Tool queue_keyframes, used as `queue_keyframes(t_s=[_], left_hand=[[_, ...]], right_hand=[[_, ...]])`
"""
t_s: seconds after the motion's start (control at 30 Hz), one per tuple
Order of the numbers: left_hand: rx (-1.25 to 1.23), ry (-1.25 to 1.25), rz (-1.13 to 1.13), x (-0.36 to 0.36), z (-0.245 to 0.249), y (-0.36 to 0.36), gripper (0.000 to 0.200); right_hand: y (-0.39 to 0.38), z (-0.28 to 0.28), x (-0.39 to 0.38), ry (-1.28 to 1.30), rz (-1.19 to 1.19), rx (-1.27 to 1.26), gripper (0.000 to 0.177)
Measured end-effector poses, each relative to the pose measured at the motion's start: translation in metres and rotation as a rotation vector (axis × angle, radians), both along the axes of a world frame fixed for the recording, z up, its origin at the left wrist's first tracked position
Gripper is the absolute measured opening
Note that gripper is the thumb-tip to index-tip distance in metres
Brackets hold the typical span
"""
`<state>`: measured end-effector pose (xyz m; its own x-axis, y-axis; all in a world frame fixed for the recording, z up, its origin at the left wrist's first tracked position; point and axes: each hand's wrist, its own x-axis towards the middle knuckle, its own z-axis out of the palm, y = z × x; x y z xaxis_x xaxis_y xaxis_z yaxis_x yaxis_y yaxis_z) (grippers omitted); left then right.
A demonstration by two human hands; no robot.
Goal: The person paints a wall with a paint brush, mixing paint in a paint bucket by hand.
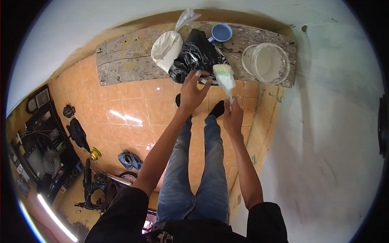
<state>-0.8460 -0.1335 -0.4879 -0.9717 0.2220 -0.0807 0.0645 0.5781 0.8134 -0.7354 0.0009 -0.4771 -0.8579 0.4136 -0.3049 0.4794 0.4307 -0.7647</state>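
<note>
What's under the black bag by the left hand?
The black bag lies on the spattered wooden plank, beside a white bag. The left hand touches its near edge. Whatever sits beneath its crumpled folds is covered. The right hand holds a brush.

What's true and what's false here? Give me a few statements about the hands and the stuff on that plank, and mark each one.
1. The right hand holds a paintbrush, bristles pointing away from the person. True.
2. The left hand grips the blue cup. False: its spread fingers are at the black plastic bag; the cup stands apart, farther back.
3. The clear bucket stands on the wooden plank, at the end on the person's right. True.
4. The white bag lies on the tiled floor. False: it rests on the plank, against the black plastic bag.
</note>
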Motion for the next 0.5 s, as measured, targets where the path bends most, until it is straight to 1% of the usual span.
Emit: queue_keyframes(t_s=[0.03,0.1,0.13,0.23,0.27,0.33,0.43,0.5], left_hand=[[-0.036,0.043,-0.005,-0.008,-0.012,0.003,0.025],[-0.107,0.126,-0.020,-0.021,-0.031,0.006,0.028],[-0.166,0.121,-0.038,-0.025,-0.038,0.006,0.033],[-0.320,0.206,-0.111,-0.030,-0.051,0.006,0.034],[-0.347,0.221,-0.129,-0.032,-0.054,0.006,0.029],[-0.249,0.164,-0.076,-0.034,-0.059,0.002,0.024],[-0.074,0.078,-0.009,-0.038,-0.054,-0.007,0.019],[0.033,-0.024,0.004,-0.043,-0.051,-0.016,0.017]], right_hand=[[-0.002,-0.007,-0.006,0.018,-0.009,0.040,0.043],[0.000,-0.014,-0.018,-0.123,-0.007,-0.008,0.041],[0.001,-0.017,-0.022,-0.195,-0.007,-0.030,0.041],[-0.003,-0.042,-0.024,-0.178,-0.036,0.069,0.040],[-0.002,-0.048,-0.024,-0.179,-0.033,0.060,0.039],[-0.001,-0.051,-0.027,-0.179,-0.030,0.040,0.039],[0.000,-0.055,-0.024,-0.171,-0.029,0.103,0.039],[0.007,-0.060,-0.017,-0.162,0.064,0.151,0.037]])
